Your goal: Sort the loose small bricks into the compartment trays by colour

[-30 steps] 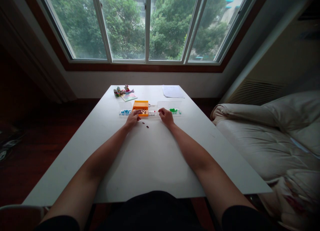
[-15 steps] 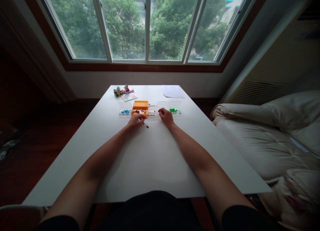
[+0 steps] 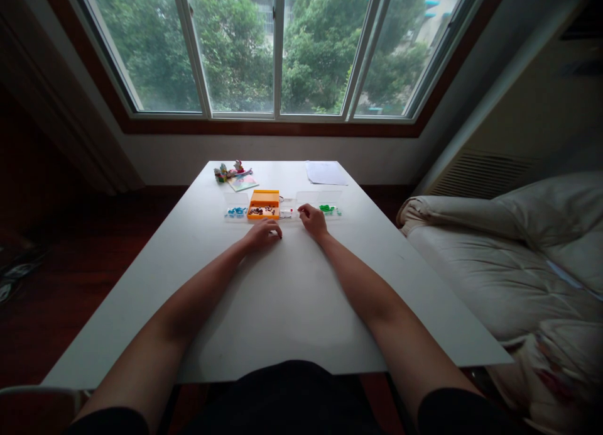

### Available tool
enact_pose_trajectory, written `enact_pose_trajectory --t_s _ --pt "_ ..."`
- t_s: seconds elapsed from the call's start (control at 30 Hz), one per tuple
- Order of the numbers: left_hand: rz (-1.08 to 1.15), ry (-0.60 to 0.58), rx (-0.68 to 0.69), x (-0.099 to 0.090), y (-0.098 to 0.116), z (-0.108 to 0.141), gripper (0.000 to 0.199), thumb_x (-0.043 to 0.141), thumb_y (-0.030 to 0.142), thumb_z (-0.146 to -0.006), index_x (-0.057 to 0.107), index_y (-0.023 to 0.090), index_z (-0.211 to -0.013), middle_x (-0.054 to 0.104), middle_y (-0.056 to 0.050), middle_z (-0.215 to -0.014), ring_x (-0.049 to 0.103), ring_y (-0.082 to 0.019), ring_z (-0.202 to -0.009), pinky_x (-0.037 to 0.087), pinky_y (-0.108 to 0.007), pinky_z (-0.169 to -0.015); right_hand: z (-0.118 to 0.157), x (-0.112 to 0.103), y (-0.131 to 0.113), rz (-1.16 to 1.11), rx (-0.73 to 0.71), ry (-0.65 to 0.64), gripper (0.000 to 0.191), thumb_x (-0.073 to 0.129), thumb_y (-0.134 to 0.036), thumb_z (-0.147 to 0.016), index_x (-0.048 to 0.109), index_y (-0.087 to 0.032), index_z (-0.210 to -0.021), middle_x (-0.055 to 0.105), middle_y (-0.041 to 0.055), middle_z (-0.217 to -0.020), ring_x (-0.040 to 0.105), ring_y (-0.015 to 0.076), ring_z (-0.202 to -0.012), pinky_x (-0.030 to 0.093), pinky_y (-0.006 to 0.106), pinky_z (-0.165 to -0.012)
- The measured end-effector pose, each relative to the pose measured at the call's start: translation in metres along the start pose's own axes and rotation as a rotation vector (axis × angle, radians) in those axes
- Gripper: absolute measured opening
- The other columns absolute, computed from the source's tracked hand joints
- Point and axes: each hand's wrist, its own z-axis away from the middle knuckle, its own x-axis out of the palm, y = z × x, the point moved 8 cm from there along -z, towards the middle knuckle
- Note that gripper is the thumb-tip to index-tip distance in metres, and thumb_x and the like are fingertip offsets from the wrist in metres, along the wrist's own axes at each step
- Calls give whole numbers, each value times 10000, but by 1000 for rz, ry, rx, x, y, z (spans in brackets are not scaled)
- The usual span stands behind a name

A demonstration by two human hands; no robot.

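Observation:
My left hand (image 3: 264, 234) rests low over the white table, just in front of an open orange box (image 3: 255, 197) that holds small dark brown pieces (image 3: 269, 210). Its fingers curl down to the tabletop, and whatever lies under the tips is hidden. My right hand (image 3: 313, 220) is closed with the fingertips together, at the front of the clear box with green pieces (image 3: 326, 208). What it may hold is too small to make out. Between the orange box and my right hand lies a small clear case (image 3: 286, 213) with a red bit by it.
Left of the orange box, blue pieces (image 3: 236, 211) fill a clear box. Farther back are small colourful assembled figures (image 3: 233, 169), a printed card (image 3: 244, 183) and white papers (image 3: 326, 172). A pale sofa (image 3: 461, 253) stands right of the table (image 3: 301, 309), a window beyond.
My left hand has moved slightly right and toward me, over the spot where two small dark pieces lay in view; they are hidden now. My right hand has hardly moved.

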Motion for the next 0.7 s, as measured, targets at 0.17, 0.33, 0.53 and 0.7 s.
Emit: enact_pose_trajectory --t_s 0.17,0.33,0.53,0.7 --pt "115 163 -162 -12 -24 -1 139 604 239 -877 715 204 -953 719 -38 -918 635 -185 -812 481 -302 -744 0 1 1 -1 -16 11 247 512 -233 -841 729 -183 -949 642 15 -724 565 167 -678 391 264 -665" --pt "210 427 -330 -33 -53 6 96 622 240 -833 656 194 -910 679 -36 -865 606 -175 -764 464 -293 -695 0 3 3 -6 -24 10 252 511 -233 -835 730 -186 -951 636 13 -720 561 168 -677 394 264 -664" --pt "462 531 -364 -32 -73 9 123 617 227 -796 647 187 -908 657 -39 -871 591 -157 -752 479 -275 -681 0 2 4 -7 -11 5 251 512 -243 -843 730 -190 -956 638 15 -725 563 170 -683 398 262 -660" --pt "612 552 -430 -28 -78 11 188 614 278 -838 688 173 -975 690 -50 -914 577 -121 -672 477 -252 -632 0 2 3 -4 -16 -2 245 514 -237 -843 727 -188 -953 642 13 -729 564 166 -678 394 263 -665"
